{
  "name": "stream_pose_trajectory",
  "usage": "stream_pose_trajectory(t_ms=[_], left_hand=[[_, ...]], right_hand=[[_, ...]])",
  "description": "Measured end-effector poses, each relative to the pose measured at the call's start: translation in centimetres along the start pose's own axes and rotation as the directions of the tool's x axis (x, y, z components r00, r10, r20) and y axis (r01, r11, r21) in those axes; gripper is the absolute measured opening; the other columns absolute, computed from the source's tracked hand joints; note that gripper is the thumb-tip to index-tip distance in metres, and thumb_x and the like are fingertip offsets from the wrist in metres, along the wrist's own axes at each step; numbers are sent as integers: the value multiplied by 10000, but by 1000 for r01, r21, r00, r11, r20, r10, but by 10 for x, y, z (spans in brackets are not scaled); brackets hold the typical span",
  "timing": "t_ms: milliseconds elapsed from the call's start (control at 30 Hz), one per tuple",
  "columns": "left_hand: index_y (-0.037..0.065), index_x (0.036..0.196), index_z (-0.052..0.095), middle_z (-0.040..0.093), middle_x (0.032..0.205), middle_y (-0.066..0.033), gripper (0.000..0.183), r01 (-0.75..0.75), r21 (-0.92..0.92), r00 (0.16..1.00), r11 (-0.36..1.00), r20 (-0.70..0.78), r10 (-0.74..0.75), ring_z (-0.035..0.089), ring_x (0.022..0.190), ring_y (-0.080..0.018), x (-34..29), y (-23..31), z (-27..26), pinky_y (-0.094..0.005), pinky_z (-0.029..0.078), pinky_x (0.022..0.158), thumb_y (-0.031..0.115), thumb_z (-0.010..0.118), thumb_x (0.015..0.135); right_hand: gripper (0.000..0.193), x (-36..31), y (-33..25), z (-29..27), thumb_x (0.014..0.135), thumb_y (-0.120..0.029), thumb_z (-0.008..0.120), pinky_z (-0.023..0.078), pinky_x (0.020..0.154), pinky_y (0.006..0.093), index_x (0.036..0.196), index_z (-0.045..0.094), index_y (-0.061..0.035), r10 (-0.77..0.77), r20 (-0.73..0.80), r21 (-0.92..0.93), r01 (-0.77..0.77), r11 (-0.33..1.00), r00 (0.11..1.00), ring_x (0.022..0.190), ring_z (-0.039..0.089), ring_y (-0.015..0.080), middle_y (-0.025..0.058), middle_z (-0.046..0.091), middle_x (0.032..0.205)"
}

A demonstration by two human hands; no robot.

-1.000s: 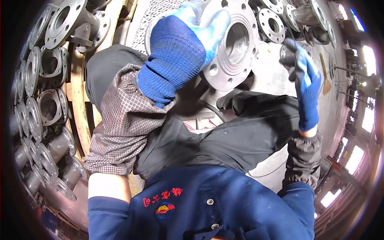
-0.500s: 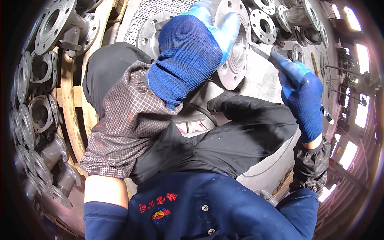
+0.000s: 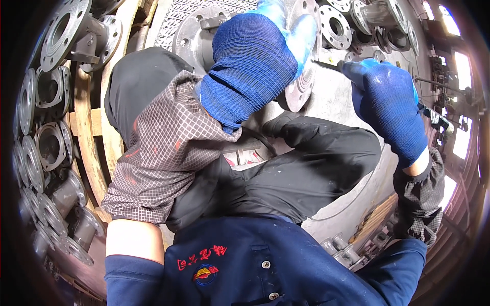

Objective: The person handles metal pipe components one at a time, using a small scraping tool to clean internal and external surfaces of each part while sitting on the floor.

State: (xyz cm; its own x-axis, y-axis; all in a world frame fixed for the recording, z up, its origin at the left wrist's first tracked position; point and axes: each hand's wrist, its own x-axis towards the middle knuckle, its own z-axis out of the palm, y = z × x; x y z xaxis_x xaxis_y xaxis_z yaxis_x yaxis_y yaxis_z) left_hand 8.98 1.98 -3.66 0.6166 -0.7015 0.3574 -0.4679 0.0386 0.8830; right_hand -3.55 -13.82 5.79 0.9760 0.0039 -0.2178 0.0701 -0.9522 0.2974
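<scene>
Gloved left hand (image 3: 255, 56) on flange (image 3: 301, 76), contents hidden.

Left hand (image 3: 252, 61) in blue knit glove, light-blue palm coating. Right hand (image 3: 390, 104) in same blue glove. Flange (image 3: 301, 84) dull grey metal. Sleeves (image 3: 163, 148) grey-brown check pattern. Apron (image 3: 306, 173) black. Shirt (image 3: 265, 275) dark blue with red-yellow emblem. Pallet (image 3: 87, 127) pale wood. Castings (image 3: 48, 143) grey.

We see a wooden pallet (image 3: 89, 137) on the left carrying grey flanged valve bodies (image 3: 48, 145), and more flanged castings (image 3: 357, 20) lying on the grey floor (image 3: 337, 97) ahead.
</scene>
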Motion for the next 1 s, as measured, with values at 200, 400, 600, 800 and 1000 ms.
stream_pose_trajectory(t_ms=[200, 400, 600, 800, 1000], left_hand=[[69, 1108, 636, 675, 931, -152, 276, 1, -3, 1000, 1000, 10, -1, 674, 794, -269, 2, 2, 5, -318, 524, 648, 209, 640, 871], [68, 1105, 636, 675, 927, -152, 276, -1, 6, 1000, 1000, 6, 1, 674, 792, -270, 1, 2, 4, -321, 524, 647, 213, 640, 871], [66, 1103, 636, 674, 924, -151, 276, -13, 14, 1000, 1000, 5, 12, 674, 790, -271, 0, 2, 5, -323, 523, 646, 218, 640, 871], [65, 1100, 636, 674, 920, -151, 277, -42, 83, 998, 996, -34, 45, 674, 788, -271, 0, 2, 10, -326, 523, 645, 222, 639, 872], [18, 1071, 628, 681, 881, -147, 313, -181, 175, 967, 968, -146, 207, 679, 756, -226, 3, -9, 9, -299, 517, 645, 263, 642, 877]], right_hand=[[212, 4, 8, -1, 757, -52, 605, 519, 627, 382, 942, 692, -105, 22, -17, -24, -22, 999, 1000, 680, 646, 306, 133, 665, 797], [192, 8, 7, -3, 751, -38, 592, 523, 629, 376, 906, 692, -89, 2, 48, -52, 1, 999, 999, 685, 647, 300, 128, 656, 760], [192, 11, 7, -3, 751, -42, 588, 523, 654, 393, 907, 693, -83, 65, 130, -92, -53, 994, 989, 695, 645, 309, 144, 646, 748], [188, 8, 13, 0, 757, -22, 585, 525, 656, 383, 887, 705, -88, 43, 109, 14, -45, 999, 993, 705, 647, 324, 153, 660, 767], [263, 3, 11, -16, 741, -56, 557, 528, 603, 376, 956, 706, -83, 121, 276, 368, -221, 903, 954, 629, 657, 272, 155, 652, 700]])
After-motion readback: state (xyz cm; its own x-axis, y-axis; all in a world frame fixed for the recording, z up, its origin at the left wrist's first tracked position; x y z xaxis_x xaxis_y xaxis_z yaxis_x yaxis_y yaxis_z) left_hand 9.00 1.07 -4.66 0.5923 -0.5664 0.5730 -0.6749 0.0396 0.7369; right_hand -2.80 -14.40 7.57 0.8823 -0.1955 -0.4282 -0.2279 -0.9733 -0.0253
